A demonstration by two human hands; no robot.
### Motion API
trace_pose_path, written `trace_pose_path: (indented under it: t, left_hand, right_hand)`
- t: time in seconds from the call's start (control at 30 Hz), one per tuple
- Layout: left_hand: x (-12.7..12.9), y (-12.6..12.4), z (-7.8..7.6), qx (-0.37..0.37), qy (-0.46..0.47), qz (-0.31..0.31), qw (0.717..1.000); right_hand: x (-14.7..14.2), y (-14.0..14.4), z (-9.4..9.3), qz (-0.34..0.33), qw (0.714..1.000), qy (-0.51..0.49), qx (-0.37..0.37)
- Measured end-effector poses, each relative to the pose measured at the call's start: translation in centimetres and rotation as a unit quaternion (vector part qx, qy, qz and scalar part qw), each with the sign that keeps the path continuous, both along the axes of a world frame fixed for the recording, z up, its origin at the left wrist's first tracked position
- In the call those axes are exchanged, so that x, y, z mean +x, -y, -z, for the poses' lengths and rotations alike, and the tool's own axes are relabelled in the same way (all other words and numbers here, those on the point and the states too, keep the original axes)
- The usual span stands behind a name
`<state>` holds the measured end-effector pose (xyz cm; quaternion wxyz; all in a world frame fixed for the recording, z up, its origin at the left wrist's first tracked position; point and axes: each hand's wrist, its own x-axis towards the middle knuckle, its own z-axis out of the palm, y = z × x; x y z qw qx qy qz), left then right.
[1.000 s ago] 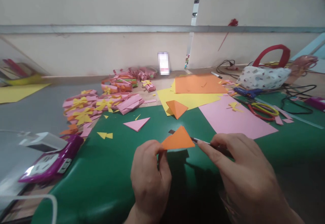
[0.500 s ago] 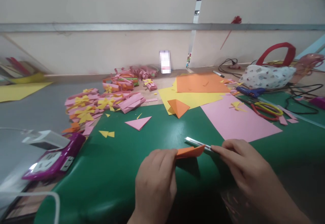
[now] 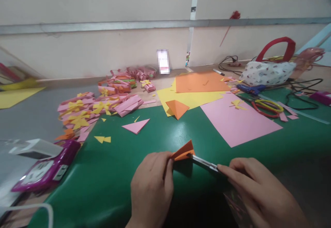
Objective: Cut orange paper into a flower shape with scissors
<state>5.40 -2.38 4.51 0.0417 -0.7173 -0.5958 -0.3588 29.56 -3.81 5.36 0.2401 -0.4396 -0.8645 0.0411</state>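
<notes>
Green desk — left hand pinches a folded orange paper; right hand grips a knife, blade tip touching the fold.

Your left hand sits low in the middle of the view, back of the hand up, wrist running down out of the frame. Its fingers are curled in and the thumb presses against the forefinger in a closed pinch at the top right of the hand. Your right hand comes in from the lower right, palm down, the forearm leaving at the corner. Its forefinger lies stretched out toward the left hand, the other fingers folded in a closed grip. The two hands are near each other, not touching.
</notes>
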Motion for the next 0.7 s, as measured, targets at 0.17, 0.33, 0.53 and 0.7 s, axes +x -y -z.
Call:
trace_pose_path:
  t: [0.17, 0.33, 0.53, 0.7]
  left_hand:
    - [0.0, 0.0, -0.1, 0.004, -0.004, 0.002, 1.0]
    - [-0.3, -0.1, -0.5, -0.066, 0.033, 0.002, 0.997]
    - [-0.7, -0.8, -1.1, -0.166, 0.103, 0.038, 0.98]
    - [-1.0, -1.5, -1.4, -0.237, 0.081, 0.003, 0.968]
  right_hand:
    - [-2.2, -0.4, 0.1, 0.007, 1.0, -0.005, -0.016]
    - [-4.2, -0.7, 0.5, -0.003, 1.0, -0.025, 0.015]
    - [-5.0, -1.3, 1.0, -0.013, 0.999, -0.036, 0.033]
    - [-5.0, -1.8, 0.8, -0.007, 0.998, -0.052, 0.022]
